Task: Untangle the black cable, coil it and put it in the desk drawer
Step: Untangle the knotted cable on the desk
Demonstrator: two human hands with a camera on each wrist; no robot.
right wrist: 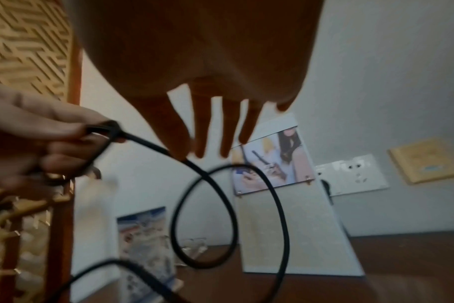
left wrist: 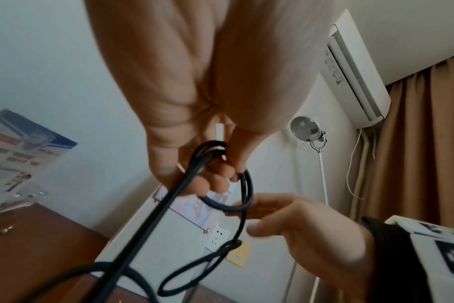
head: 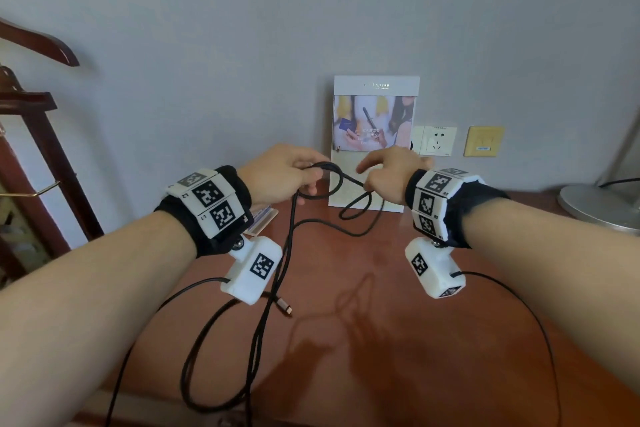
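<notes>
Black cable (head: 277, 274), just the one, held up over the bench (head: 381, 322) with a couple of small loops gathered at the top and the rest hanging in long strands toward the near edge. One rose-gold plug end (head: 284, 308) dangles just above the wood. Left hand (head: 277, 173) has its fingers curled round the gathered loops, gripping them between thumb and fingers. From there one strand runs across to the right hand (head: 388, 170), whose fingers hang spread and mostly straight in the right wrist view; the strand passes right at the thumb, but I can't tell if it's actually pinched. Below the right hand the cable makes another loop and sags down to the bench.

Behind the hands, one acrylic sign stand (head: 375, 121) with a photo insert stands against the wall. Right of it there are two wall plates: one white power socket (head: 438, 141) and one yellow plate (head: 483, 141). A round metal lamp base (head: 595, 206) sits on the far right of the bench. One small blue and white card holder (head: 263, 217) peeks out behind the left wrist. Dark wooden rack (head: 38, 149) off to the left.
</notes>
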